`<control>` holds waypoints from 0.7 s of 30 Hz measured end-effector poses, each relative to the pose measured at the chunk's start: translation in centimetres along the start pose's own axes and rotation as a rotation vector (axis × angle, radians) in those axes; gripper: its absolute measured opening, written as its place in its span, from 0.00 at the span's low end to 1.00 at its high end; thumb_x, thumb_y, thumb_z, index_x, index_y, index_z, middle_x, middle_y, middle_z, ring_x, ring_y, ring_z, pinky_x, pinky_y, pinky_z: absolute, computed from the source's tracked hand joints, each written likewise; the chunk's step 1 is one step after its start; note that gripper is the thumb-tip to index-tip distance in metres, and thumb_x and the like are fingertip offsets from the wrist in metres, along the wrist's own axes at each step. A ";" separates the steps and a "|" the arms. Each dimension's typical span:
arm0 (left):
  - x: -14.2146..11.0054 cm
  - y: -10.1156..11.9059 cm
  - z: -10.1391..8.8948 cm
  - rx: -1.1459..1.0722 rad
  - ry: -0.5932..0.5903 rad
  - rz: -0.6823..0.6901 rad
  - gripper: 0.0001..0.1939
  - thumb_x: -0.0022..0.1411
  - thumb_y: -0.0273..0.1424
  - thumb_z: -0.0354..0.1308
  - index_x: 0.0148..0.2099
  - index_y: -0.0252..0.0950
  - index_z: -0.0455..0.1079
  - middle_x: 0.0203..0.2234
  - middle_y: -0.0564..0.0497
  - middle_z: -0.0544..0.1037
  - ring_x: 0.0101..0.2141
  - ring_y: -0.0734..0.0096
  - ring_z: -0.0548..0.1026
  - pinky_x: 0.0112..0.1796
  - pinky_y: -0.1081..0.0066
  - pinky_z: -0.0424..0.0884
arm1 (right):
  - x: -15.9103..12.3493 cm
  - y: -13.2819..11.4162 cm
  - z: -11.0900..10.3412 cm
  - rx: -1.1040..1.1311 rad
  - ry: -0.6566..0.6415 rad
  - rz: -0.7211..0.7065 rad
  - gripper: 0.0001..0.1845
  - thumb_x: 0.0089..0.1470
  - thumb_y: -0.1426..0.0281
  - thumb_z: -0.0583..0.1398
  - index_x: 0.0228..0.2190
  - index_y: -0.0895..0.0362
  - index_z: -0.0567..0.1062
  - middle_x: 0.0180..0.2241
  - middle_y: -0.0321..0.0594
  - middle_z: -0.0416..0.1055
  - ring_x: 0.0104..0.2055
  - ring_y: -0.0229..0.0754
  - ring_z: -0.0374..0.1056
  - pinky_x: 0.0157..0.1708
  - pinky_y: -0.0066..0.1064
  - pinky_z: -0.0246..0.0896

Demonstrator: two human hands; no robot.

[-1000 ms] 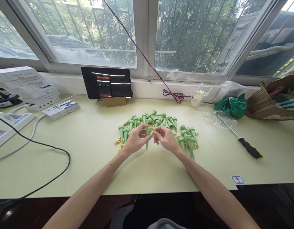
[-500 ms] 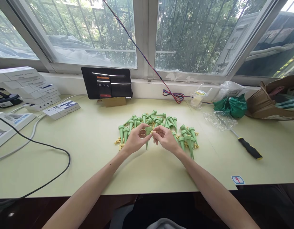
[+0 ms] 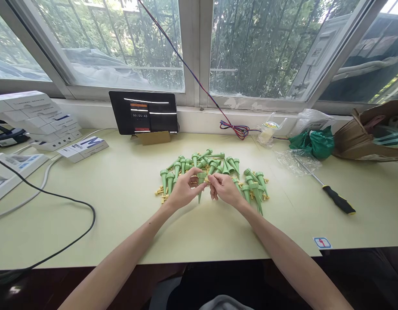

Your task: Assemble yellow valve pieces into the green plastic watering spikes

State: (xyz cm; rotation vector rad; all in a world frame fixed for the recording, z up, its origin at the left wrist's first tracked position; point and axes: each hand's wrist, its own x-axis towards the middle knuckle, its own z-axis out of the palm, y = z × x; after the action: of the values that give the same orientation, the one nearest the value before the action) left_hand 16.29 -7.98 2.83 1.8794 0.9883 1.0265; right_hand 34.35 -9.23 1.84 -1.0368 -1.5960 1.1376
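Observation:
My left hand (image 3: 186, 188) pinches a green plastic watering spike (image 3: 202, 178) between thumb and fingers, its wide cap up and its pointed tip down above the table. Close against its right side, my right hand (image 3: 225, 187) holds a small yellow valve (image 3: 207, 181) in a pinch, mostly covered by the fingertips. Whether the valve sits inside the spike's side I cannot tell. Behind and on both sides of my hands lie several more green spikes (image 3: 195, 159) in a loose heap. Small yellow valves (image 3: 159, 190) are scattered among them.
A tablet (image 3: 143, 113) showing a timer leans by the window. White boxes (image 3: 31, 114) are stacked at left near a black cable (image 3: 66, 197). At right lie a screwdriver (image 3: 339, 200), a green plastic bag (image 3: 321, 143) and a cardboard box (image 3: 356, 137). A numbered label (image 3: 322, 243) marks the front edge.
My right hand has turned slightly at the yellow valve, its lower fingers curling further down. My left hand keeps the green spike in nearly the same spot.

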 end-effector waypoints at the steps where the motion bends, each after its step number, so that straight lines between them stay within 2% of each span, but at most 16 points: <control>1: 0.0 0.0 0.0 -0.004 0.006 0.003 0.18 0.59 0.39 0.63 0.47 0.39 0.64 0.27 0.55 0.72 0.28 0.71 0.76 0.31 0.71 0.74 | 0.0 0.0 0.0 0.012 0.004 -0.001 0.26 0.62 0.50 0.53 0.22 0.56 0.65 0.16 0.32 0.65 0.14 0.34 0.63 0.15 0.25 0.57; 7: 0.0 0.0 -0.2 0.010 0.027 0.008 0.15 0.61 0.38 0.61 0.47 0.38 0.65 0.29 0.54 0.72 0.30 0.71 0.76 0.33 0.71 0.76 | 0.0 -0.4 0.1 0.106 0.033 -0.040 0.18 0.58 0.54 0.59 0.33 0.56 0.68 0.22 0.32 0.69 0.20 0.35 0.67 0.20 0.27 0.64; 14: 0.0 0.0 -0.2 0.004 0.009 -0.016 0.16 0.61 0.38 0.61 0.48 0.39 0.64 0.29 0.54 0.73 0.29 0.70 0.76 0.32 0.70 0.75 | 0.0 -0.4 0.0 0.034 0.033 -0.039 0.15 0.59 0.57 0.59 0.30 0.57 0.69 0.18 0.31 0.67 0.17 0.34 0.64 0.18 0.25 0.60; 21: 0.0 0.0 -0.1 -0.007 -0.001 -0.017 0.17 0.60 0.37 0.62 0.48 0.39 0.64 0.30 0.54 0.73 0.29 0.71 0.77 0.32 0.70 0.74 | -0.1 -0.5 -0.1 -0.052 0.007 -0.025 0.19 0.62 0.57 0.54 0.26 0.56 0.67 0.16 0.31 0.65 0.15 0.34 0.62 0.17 0.25 0.58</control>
State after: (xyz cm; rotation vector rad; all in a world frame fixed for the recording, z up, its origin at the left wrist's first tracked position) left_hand 16.17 -7.97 2.85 1.8627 0.9971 1.0181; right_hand 34.45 -9.41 2.30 -1.0505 -1.6359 1.0796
